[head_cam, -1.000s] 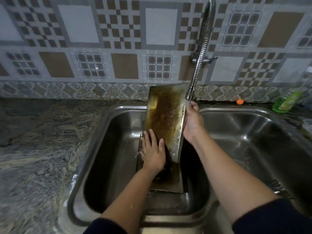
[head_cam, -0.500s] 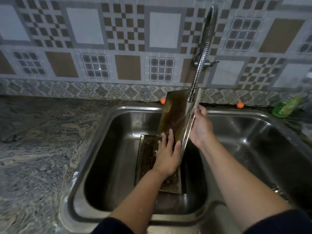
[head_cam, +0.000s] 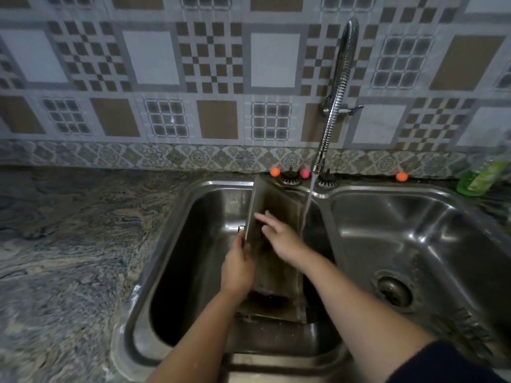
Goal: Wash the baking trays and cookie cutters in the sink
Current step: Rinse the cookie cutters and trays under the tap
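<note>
Steel double sink (head_cam: 326, 352), left basin: my left hand (head_cam: 237, 268) grips the tilted baking tray (head_cam: 279, 261) by its left edge; my right hand (head_cam: 279, 237), fingers straight, presses its surface beside the running water (head_cam: 307, 205).

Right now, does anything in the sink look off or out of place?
Slightly. The water stream from the faucet falls just right of the baking tray rather than onto its face. The left hand grips the tray's left edge; the right hand rests on it.
</note>
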Tool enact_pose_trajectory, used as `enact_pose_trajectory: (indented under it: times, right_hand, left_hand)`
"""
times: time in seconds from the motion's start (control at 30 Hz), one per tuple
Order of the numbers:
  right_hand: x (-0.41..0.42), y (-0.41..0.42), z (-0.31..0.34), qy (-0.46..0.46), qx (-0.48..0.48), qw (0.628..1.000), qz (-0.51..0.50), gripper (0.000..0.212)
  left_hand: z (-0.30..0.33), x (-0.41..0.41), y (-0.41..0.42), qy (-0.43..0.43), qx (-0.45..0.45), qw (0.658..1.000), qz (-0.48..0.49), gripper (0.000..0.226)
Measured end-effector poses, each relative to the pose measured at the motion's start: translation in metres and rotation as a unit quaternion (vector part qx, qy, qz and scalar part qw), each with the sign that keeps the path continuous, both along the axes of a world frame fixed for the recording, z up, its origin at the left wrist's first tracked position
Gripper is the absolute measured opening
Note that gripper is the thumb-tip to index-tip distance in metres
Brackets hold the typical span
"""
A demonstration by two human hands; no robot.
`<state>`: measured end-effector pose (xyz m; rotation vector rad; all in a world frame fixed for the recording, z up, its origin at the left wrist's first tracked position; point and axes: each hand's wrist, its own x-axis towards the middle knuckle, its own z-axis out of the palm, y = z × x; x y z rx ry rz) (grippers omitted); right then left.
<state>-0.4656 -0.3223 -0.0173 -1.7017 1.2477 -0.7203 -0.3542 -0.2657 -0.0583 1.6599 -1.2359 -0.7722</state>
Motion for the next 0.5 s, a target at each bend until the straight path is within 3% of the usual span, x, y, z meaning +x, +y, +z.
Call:
enact_pose_trajectory:
  times: [0.1, 0.2, 0.4, 0.5]
  right_hand:
    - [0.006, 0.021, -0.045, 0.21, -0.075, 0.97, 0.096, 0.047]
    - [-0.005, 0.033, -0.072, 0.335, -0.133, 0.927, 0.108, 0.05]
    - [-0.03, -0.003, -0.056, 0.464, -0.153, 0.871, 0.039, 0.049]
    - [-0.047, -0.027, -0.039, 0.445, -0.137, 0.885, -0.003, 0.05]
  left_hand:
    - [-0.005, 0.009, 0.002, 0.06, 0.041, 0.995, 0.066, 0.036]
    - [-0.009, 0.021, 0.006, 0.083, 0.079, 0.988, 0.101, 0.037]
    - [-0.013, 0.029, 0.014, 0.124, 0.124, 0.983, 0.062, 0.038]
    - [-0.012, 0.035, 0.014, 0.093, 0.14, 0.984, 0.057, 0.039]
